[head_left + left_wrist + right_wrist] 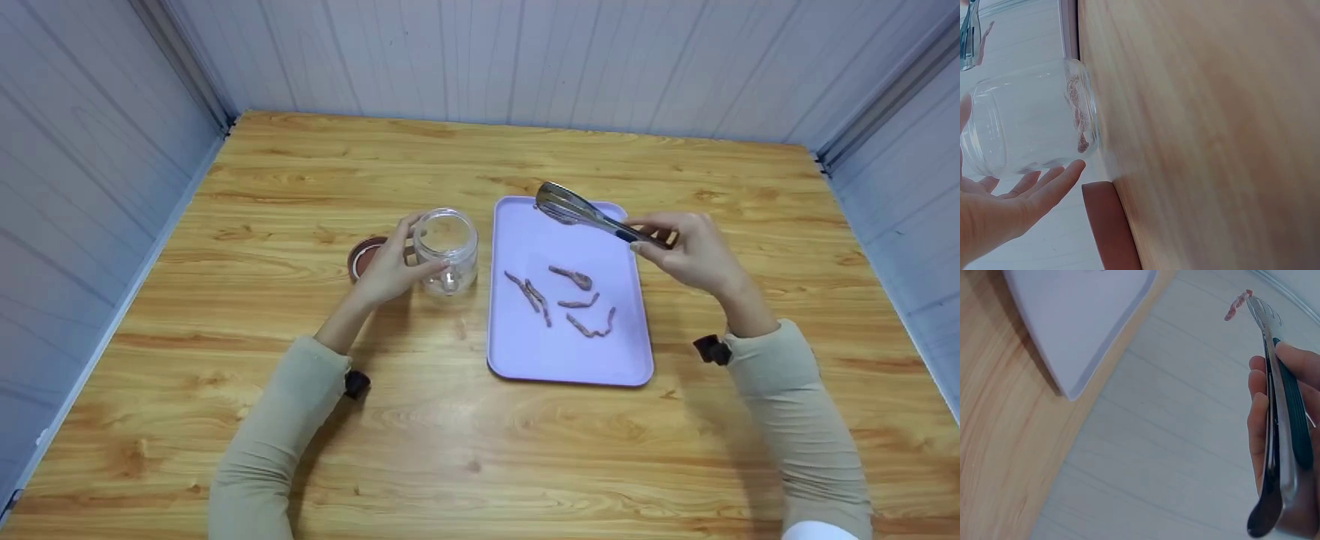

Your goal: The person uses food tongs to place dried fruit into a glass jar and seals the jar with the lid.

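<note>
My left hand (390, 270) holds a clear, lidless jar (463, 262) upright on the table, thumb on the near side and fingers round the back. Inside, a reddish-brown dried strip (1077, 109) lies along the jar's bottom. With my right hand (694, 251) I grip metal tongs (592, 216) that have dark handle pads. Raised over the far part of the lilac tray (532, 364), the tongs pinch another reddish-brown strip (1237, 306) at their tip. Several similar thin, wrinkled strips (579, 280) are scattered across the tray's middle.
A reddish-brown lid (365, 253) lies on the wooden table (420, 465) left of the jar, partly behind my left hand. The tray stands close to the jar's right. Pale panel walls (480, 60) enclose the table at the back and both sides.
</note>
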Tool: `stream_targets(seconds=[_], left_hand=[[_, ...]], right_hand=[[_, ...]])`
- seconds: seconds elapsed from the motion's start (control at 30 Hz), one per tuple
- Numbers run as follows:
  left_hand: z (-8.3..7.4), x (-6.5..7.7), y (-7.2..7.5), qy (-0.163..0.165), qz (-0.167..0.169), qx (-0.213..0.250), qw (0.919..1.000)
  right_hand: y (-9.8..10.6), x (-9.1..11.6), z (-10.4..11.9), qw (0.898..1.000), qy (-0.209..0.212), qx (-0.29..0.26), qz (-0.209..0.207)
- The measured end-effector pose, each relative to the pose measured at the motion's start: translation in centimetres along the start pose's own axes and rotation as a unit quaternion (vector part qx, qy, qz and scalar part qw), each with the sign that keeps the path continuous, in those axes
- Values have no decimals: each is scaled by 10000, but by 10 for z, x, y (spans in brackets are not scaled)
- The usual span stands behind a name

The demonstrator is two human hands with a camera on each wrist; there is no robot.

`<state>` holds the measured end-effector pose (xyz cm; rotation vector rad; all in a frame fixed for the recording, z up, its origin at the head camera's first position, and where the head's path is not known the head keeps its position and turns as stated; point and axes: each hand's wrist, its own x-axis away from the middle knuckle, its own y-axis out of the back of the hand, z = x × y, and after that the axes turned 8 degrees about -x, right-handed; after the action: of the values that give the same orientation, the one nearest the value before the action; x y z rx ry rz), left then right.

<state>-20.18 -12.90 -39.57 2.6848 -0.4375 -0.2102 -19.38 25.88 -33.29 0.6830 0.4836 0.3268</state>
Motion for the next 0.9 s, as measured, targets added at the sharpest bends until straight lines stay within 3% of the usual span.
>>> stream_targets(seconds=[0.17,0.3,0.5,0.57,0.9], left_hand=[[-19,7,2,150,5,-118,9998],[-21,8,2,160,-6,-132,9998],[-20,8,1,40,-44,-159,9999],[-18,7,1,3,-53,-150,9999],[11,-4,-2,115,-75,-189,9997]], right_hand=[[-6,-7,7,9999,99,-113,60],[-13,-12,13,9992,286,-236,114],[-22,-17,48,9980,457,-377,234],[-25,-19,53,9976,546,-352,247],[-47,-34,27,9939,919,-515,313]])
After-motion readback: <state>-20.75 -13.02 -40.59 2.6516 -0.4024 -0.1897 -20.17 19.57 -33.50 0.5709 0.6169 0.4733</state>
